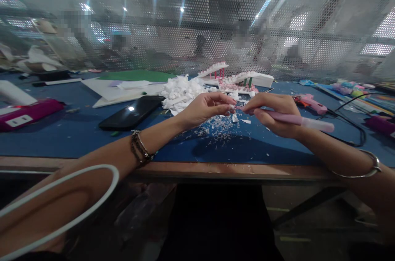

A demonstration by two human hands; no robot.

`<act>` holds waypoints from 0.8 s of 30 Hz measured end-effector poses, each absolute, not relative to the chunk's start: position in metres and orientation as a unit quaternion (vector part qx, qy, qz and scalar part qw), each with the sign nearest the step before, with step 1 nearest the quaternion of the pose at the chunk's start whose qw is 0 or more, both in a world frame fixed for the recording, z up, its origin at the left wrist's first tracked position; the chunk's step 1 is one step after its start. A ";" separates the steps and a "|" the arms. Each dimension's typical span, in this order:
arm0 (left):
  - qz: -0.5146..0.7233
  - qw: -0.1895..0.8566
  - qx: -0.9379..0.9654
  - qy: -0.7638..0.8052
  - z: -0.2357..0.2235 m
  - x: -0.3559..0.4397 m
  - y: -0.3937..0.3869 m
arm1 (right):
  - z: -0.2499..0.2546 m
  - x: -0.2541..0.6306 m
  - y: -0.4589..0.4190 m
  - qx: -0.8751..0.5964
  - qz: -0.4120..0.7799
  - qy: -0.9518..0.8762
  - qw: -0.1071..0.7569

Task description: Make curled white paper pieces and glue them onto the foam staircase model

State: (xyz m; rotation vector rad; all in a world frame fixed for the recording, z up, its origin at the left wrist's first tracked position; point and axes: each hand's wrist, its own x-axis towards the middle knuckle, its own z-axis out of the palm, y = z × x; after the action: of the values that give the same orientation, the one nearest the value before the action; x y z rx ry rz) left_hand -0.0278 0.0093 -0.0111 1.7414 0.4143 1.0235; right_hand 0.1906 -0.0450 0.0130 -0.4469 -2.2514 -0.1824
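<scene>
My left hand (202, 109) reaches in above the blue table, thumb and fingers pinched on a tiny white piece (232, 107). My right hand (279, 108) is closed around a purple pen-like tool (286, 118) with a translucent rear end. Its front end is hidden by my fingers, so I cannot tell its exact kind. The fingertips of both hands almost meet. White crumbs (216, 129) lie scattered on the table below them. Just behind my left hand is a heap of white paper-like shavings (182, 91).
A black phone (132, 113) lies left of the heap, near white sheets (114, 90) and a green sheet (135, 75). Behind stands a white model (243, 80) with red and green posts. To the right, a pink glue gun (312, 103) trails a black cord. A magenta power strip (33, 115) sits far left.
</scene>
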 end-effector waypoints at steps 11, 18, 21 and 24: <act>0.435 0.518 0.715 0.176 -0.010 -0.025 0.007 | 0.013 0.189 -0.045 -0.196 -0.069 -0.887 0.413; 0.434 0.518 0.712 0.190 -0.010 -0.025 0.006 | 0.012 0.191 -0.043 -0.190 -0.062 -0.892 0.405; 0.429 0.519 0.714 0.191 -0.010 -0.025 0.006 | 0.012 0.191 -0.043 -0.187 -0.063 -0.892 0.406; 0.426 0.516 0.715 0.203 -0.009 -0.025 0.004 | 0.012 0.190 -0.044 -0.181 -0.051 -0.899 0.396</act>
State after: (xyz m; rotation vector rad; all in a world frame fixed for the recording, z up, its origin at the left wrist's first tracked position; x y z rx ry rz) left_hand -0.0252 0.0041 -0.0088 1.7173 0.4872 1.0239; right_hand 0.1901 -0.0436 0.0122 -0.4586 -2.2777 -0.1288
